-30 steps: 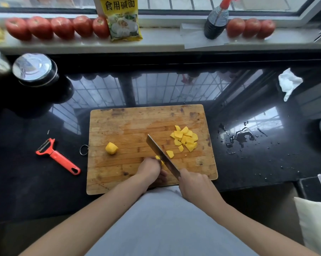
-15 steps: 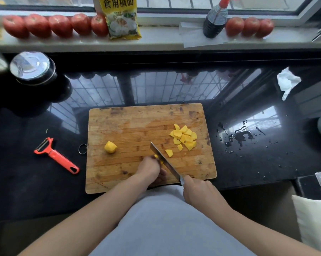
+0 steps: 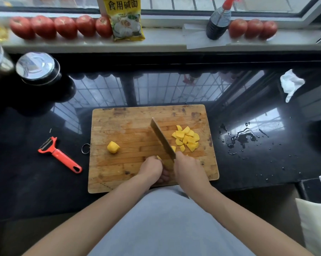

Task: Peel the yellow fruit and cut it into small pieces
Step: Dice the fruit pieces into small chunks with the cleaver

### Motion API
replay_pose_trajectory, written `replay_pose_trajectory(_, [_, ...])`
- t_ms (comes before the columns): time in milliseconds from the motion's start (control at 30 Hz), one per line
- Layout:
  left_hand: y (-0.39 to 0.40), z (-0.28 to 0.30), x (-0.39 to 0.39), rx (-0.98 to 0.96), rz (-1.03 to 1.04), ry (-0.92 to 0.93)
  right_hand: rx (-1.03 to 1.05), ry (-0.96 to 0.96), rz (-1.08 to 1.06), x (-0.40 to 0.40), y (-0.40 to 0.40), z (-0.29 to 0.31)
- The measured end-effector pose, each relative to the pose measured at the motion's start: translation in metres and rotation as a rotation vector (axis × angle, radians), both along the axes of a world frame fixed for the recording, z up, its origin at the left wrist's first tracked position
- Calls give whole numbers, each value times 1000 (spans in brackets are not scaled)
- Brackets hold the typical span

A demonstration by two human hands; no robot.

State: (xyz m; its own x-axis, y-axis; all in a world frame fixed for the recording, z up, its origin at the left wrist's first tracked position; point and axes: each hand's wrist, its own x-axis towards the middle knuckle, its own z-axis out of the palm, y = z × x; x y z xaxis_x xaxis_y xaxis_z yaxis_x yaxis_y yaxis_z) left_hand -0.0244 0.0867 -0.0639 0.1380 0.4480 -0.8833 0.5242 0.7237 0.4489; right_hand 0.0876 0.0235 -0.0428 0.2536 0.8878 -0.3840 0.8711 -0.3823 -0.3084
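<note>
Wooden cutting board (image 3: 130,124) lies on the black glossy counter (image 3: 257,163), near edge toward the person.

Right hand (image 3: 188,168): fingers wrapped round the handle of a cleaver-type knife (image 3: 162,139). The handle itself is hidden under the hand. Blade runs from the hand away toward the far-left, its edge down toward the board.

Left hand (image 3: 152,168): fingers curled, holding a piece of yellow fruit (image 3: 158,157) down on the board just left of the blade. Only a small yellow corner of that piece shows past the fingers; its shape cannot be told.

Cut pieces (image 3: 187,138): a loose heap of small yellow chunks on the right part of the board, right of the blade. One or two pieces lie just beside the blade.

Separate fruit chunk (image 3: 113,147): larger, rounded, yellow, alone on the left part of the board, well apart from the heap and both hands.

Off the board: an orange peeler (image 3: 61,156) lies on the counter to the left, handle pointing toward the near-right. A water puddle (image 3: 242,137) with scattered drops sits to the right. A crumpled white tissue (image 3: 290,84) lies at far right. A lidded metal pot (image 3: 39,69) stands at far left.

Windowsill (image 3: 165,43): a row of tomatoes (image 3: 63,26), a yellow packet (image 3: 125,17), a dark sauce bottle (image 3: 218,21), more tomatoes to its right.
</note>
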Motion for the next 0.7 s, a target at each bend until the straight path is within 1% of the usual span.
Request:
replay_pose_trajectory(100, [0, -1, 1, -25, 43, 12, 6, 17, -39, 16, -3, 5])
replay_pose_trajectory(267, [1, -5, -2, -48, 27, -35, -11, 44, 114, 13, -24, 18])
replay_pose_trajectory(400, [2, -9, -2, -66, 23, -39, -72, 24, 155, 6, -32, 20])
replay_pose_trajectory(700, [0, -12, -1, -7, -31, -30, -159, -5, 199, 6, -36, 20])
